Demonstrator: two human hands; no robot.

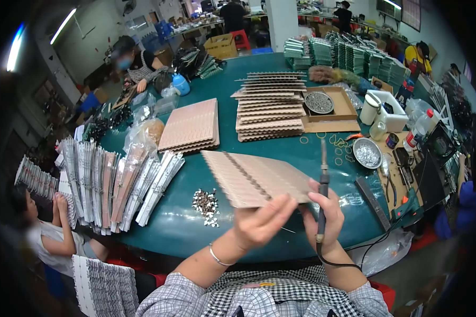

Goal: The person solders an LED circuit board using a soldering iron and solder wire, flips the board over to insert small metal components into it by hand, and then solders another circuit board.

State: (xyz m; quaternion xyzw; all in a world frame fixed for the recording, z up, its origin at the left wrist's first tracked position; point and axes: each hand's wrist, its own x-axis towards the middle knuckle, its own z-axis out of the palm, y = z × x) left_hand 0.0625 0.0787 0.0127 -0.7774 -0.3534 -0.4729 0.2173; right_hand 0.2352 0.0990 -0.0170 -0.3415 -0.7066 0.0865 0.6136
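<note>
A pinkish-beige circuit board panel (259, 177) with a wavy edge and a dark notched band across it is lifted and tilted over the table. My left hand (264, 219) pinches its near edge between thumb and fingers. At the panel's right corner, my right hand (328, 214) is closed around a soldering iron (323, 185), whose tip points up and away from me; its fingers also meet the panel corner. Just left of the panel lies a small heap of white and brown parts (206, 207) on the green table (269, 245).
Stacks of similar panels (190, 126) stand beyond, with bundled strips (111, 185) at left. At right are a bowl of silvery bits (367, 153), rubber bands (338, 150), a dark bar (373, 203) and pliers (390, 187). Other people (137, 63) sit around.
</note>
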